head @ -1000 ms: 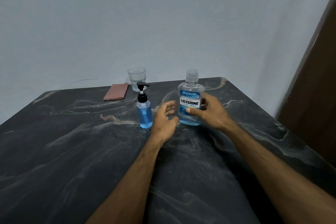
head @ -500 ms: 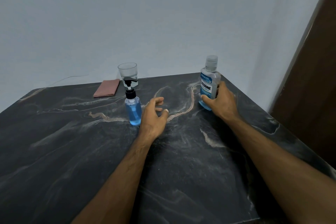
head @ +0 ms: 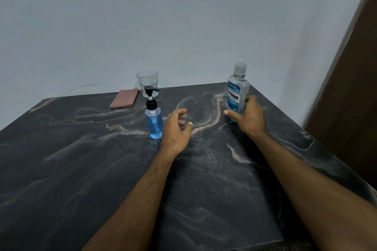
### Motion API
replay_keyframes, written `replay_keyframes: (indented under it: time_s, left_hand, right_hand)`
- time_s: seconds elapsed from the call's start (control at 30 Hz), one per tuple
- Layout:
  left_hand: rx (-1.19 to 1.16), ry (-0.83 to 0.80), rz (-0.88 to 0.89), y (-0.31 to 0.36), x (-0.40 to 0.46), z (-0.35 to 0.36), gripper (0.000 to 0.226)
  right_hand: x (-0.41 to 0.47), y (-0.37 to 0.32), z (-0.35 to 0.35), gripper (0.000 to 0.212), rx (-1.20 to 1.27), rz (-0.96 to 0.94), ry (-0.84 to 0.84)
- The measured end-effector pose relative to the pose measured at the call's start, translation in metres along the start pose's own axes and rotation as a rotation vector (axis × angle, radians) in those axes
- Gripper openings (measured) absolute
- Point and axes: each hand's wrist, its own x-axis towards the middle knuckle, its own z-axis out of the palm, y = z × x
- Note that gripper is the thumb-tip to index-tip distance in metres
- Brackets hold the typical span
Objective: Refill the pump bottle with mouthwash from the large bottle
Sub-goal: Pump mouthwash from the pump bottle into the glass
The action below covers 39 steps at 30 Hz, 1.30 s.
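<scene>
Pale blue-grey walls meet behind a dark marbled stone counter (head: 81, 169) with tan veining. We note the large clear mouthwash bottle (head: 237, 91) near the far right corner: upright, long axis vertical, ribbed clear cap on top, blue label turned toward the left of the view, blue liquid inside. We cannot tell whether its base touches the counter. Our right hand (head: 247, 118) wraps its lower part from the right side, thumb across the front, grip clamped on the bottle.

Well apart to the left stands the small clear pump bottle (head: 154, 122), also upright, nearly full of blue liquid, black pump head in place with the nozzle pointing right. Our left hand (head: 176, 130) sits just beside its right side, fingers loosely curled and spread, grip apart and holding nothing; contact with the bottle is unclear.

Behind the pump bottle we record a clear drinking glass (head: 147, 80), and to its left a folded dusty-pink cloth (head: 124, 98) lying flat.
</scene>
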Motion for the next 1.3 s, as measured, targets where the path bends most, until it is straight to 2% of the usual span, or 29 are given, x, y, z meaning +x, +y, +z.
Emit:
replay_keyframes:
  time_s: [0.1,0.17,0.3,0.4,0.5,0.67,0.87,1.0,1.17,1.23,1.3]
  left_hand:
    - [0.024,-0.010,0.040,0.003,-0.004,-0.002,0.039]
    - [0.027,-0.013,0.059,0.006,-0.006,-0.005,0.036]
    - [0.013,-0.014,0.074,0.014,-0.010,-0.015,0.029]
    - [-0.001,0.006,0.078,0.015,-0.014,-0.026,0.021]
    - [0.005,0.061,0.074,0.011,-0.019,-0.044,0.014]
    - [0.044,0.217,0.096,-0.001,-0.025,-0.082,0.022]
    - [0.038,0.338,0.056,-0.012,-0.021,-0.103,0.005]
    - [0.010,0.339,0.027,-0.013,-0.018,-0.105,0.011]
    - [0.018,0.242,-0.022,-0.016,-0.012,-0.099,0.040]
    - [0.026,0.214,-0.031,-0.015,-0.010,-0.096,0.048]
    - [0.003,0.193,-0.041,-0.014,-0.006,-0.096,0.046]
  right_hand:
    - [-0.010,-0.003,-0.003,0.080,0.001,0.041,0.037]
    - [-0.018,-0.006,-0.004,0.079,-0.007,0.049,0.102]
    - [-0.042,-0.015,0.000,0.050,0.012,-0.016,0.147]
    - [-0.057,-0.028,0.013,0.036,0.052,-0.096,0.037]
    - [-0.064,-0.046,0.030,0.031,0.055,-0.170,-0.107]
    - [-0.074,-0.085,0.065,0.036,0.137,-0.202,-0.246]
    - [-0.084,-0.114,0.094,0.056,0.177,-0.245,-0.415]
    - [-0.088,-0.122,0.108,0.058,0.170,-0.290,-0.455]
    - [-0.089,-0.123,0.116,0.043,0.219,-0.274,-0.345]
    - [-0.090,-0.120,0.116,0.050,0.203,-0.304,-0.337]
    - [-0.091,-0.116,0.113,0.063,0.188,-0.338,-0.370]
